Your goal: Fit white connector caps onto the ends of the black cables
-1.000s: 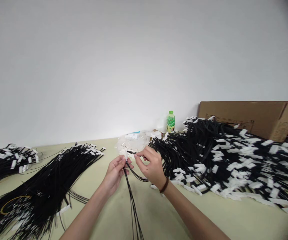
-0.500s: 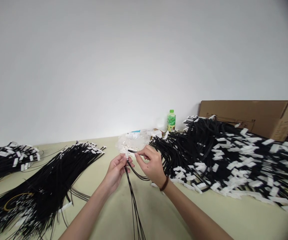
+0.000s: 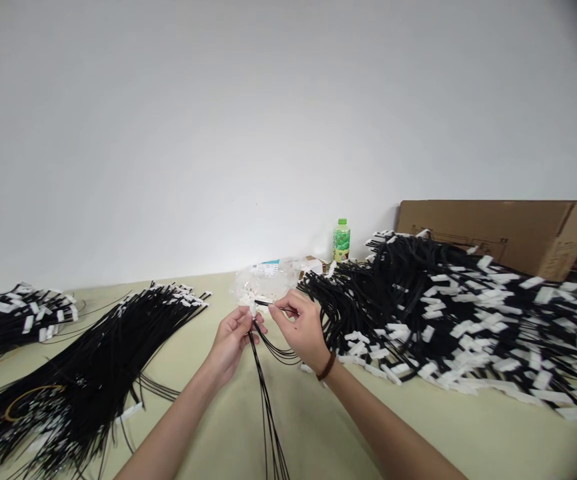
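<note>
Between thumb and fingers, my left hand (image 3: 235, 337) pinches a small white connector (image 3: 253, 309). Several thin black wires (image 3: 264, 393) hang from it toward the table's near edge. My right hand (image 3: 302, 327) is closed on a black wire (image 3: 263, 303), whose end points left at the connector. Whether that end sits inside the connector is too small to tell. More wires loop down between the two hands. Just behind them lies a clear plastic bag (image 3: 268, 279) with small white pieces in it.
Black wires with white connectors (image 3: 118, 353) are heaped at left, beside another bundle (image 3: 23, 310). A large pile of black cables with white tags (image 3: 448, 313) covers the right. Behind stand a green-capped bottle (image 3: 341, 241) and a cardboard box (image 3: 488, 233) against the wall.
Both hands keep their grips at nearly the same place. The right-hand wire's end shows slightly more clearly beside the connector. The whole view has shifted a little.
</note>
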The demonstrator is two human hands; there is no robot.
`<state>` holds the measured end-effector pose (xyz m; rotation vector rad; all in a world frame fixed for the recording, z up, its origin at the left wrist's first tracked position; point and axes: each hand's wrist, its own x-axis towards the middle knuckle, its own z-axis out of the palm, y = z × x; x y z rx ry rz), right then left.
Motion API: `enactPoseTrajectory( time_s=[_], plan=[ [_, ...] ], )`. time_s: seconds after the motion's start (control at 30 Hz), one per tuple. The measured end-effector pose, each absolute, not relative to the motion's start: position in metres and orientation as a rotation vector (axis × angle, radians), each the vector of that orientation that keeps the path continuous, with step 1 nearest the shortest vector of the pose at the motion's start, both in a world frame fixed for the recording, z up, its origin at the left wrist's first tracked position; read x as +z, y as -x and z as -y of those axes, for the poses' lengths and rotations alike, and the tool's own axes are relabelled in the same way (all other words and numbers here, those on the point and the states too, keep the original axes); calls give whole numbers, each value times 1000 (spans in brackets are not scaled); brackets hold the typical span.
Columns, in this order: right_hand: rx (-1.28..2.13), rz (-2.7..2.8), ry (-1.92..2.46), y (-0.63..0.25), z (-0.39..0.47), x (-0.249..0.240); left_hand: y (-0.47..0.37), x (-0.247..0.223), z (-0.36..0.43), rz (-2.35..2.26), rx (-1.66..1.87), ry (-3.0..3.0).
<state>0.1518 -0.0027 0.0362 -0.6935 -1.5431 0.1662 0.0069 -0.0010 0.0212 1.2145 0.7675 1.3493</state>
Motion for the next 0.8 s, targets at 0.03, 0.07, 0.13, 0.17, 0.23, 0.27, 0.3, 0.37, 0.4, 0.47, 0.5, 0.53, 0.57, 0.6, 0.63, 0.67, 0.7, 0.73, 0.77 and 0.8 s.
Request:
enactPoseTrajectory(
  time_s=[0.03, 0.07, 0.13, 0.17, 0.23, 0.27, 0.3, 0.37, 0.4, 0.47, 0.5, 0.53, 0.57, 0.6, 0.63, 0.67, 0.7, 0.73, 0.77, 0.8],
  plan=[
    [181, 1539, 695, -152, 2, 36, -7, 21, 1, -764, 1353, -1219],
    [196, 1534, 696, -152, 2, 36, -7, 21, 1, -762, 1356, -1225],
    [226, 1529, 694, -151, 2, 35, -7, 21, 1, -769, 1364, -1242],
    [240, 1529, 692, -151, 2, 35, -7, 21, 1, -780, 1368, -1253],
    [268, 1528, 690, -150, 2, 35, -8, 22, 1, -811, 1374, -1280],
    [282, 1524, 691, -150, 2, 34, -8, 22, 2, -826, 1378, -1295],
    [296, 1517, 693, -150, 1, 34, -8, 22, 2, -838, 1382, -1311],
    [326, 1500, 700, -149, 1, 33, -8, 22, 2, -856, 1394, -1346],
    [343, 1493, 704, -149, 0, 32, -7, 22, 1, -867, 1403, -1368],
    [374, 1479, 715, -148, 0, 30, -7, 22, 1, -900, 1426, -1414],
    [390, 1473, 722, -147, 0, 29, -7, 22, 1, -920, 1440, -1436],
    [406, 1468, 732, -146, 0, 28, -6, 22, 1, -937, 1452, -1457],
    [421, 1464, 743, -146, -1, 27, -6, 22, 1, -949, 1462, -1474],
    [436, 1459, 752, -145, -1, 26, -6, 23, 1, -957, 1471, -1487],
    [453, 1454, 758, -145, -1, 26, -6, 23, 1, -962, 1476, -1496],
    [467, 1448, 762, -145, -1, 25, -7, 23, 1, -968, 1478, -1502],
    [474, 1442, 764, -144, -1, 25, -7, 24, 1, -973, 1478, -1505],
    [474, 1439, 767, -144, -1, 25, -8, 24, 2, -978, 1476, -1505],
    [468, 1439, 772, -144, -2, 24, -8, 24, 2, -983, 1471, -1504],
    [459, 1444, 776, -144, -2, 24, -9, 24, 2, -987, 1466, -1503]
  ],
)
